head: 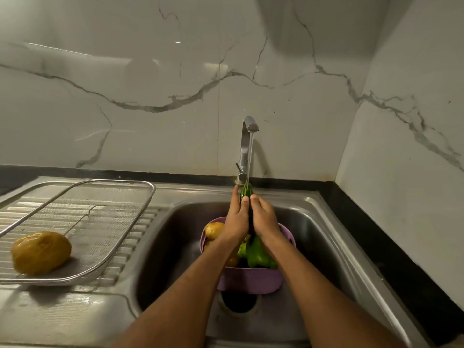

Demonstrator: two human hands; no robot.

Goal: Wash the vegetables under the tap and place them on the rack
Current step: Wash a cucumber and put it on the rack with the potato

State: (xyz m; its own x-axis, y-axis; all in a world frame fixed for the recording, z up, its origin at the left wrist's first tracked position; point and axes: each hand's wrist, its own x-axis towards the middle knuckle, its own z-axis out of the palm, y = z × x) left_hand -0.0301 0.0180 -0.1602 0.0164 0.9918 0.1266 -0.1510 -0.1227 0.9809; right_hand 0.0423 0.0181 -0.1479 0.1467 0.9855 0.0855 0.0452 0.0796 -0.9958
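While water runs from tap (pixel 247 136), left hand (pixel 236 217) and right hand (pixel 265 218) clasped around green vegetable (pixel 246 193); one potato (pixel 41 252) on rack (pixel 100 197).

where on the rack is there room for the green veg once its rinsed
The rack is bare behind and right of the potato, up to its far rim. The near left corner is taken. The purple basket in the sink is crowded under both hands.
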